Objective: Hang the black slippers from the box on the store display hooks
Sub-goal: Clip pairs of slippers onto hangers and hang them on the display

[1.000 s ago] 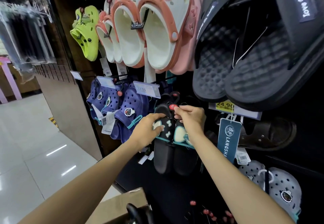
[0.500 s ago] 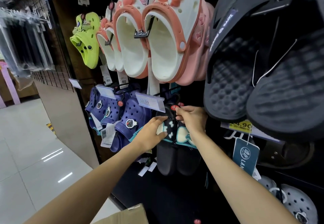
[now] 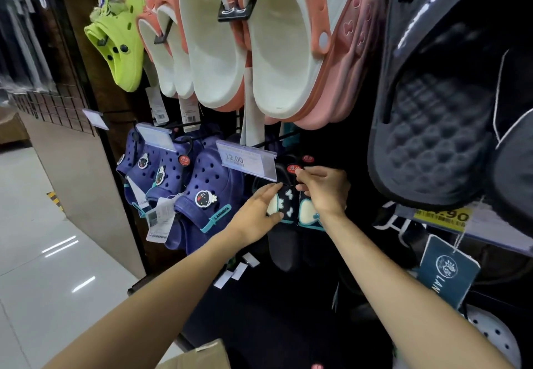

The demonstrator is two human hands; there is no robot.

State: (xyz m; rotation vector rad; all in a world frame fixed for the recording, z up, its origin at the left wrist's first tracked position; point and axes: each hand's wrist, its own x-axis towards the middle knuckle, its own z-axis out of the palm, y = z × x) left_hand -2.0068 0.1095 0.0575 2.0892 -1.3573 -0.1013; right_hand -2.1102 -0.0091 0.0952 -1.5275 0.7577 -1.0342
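A pair of black slippers [image 3: 284,241] with cream and teal bow straps hangs toes-down in the middle of the dark display wall, under a clear price tag [image 3: 245,159] marked 12.00. My left hand [image 3: 261,210] grips the strap of the left slipper from the left side. My right hand [image 3: 324,188] pinches the top of the pair near a round red sticker [image 3: 294,168], at the display hook, which the tag and my fingers mostly hide. A corner of the cardboard box [image 3: 199,355] shows at the bottom edge.
Purple clogs [image 3: 202,189] hang just left of the pair. White and coral clogs [image 3: 245,37] and a lime clog [image 3: 118,37] hang above. Large dark slides [image 3: 438,126] crowd the right, with a blue hang tag [image 3: 448,270] below. Shiny floor [image 3: 43,239] lies to the left.
The view has drawn closer to the wall. Both hands stay on the black pair; my left hand's fingers have shifted slightly on the strap.
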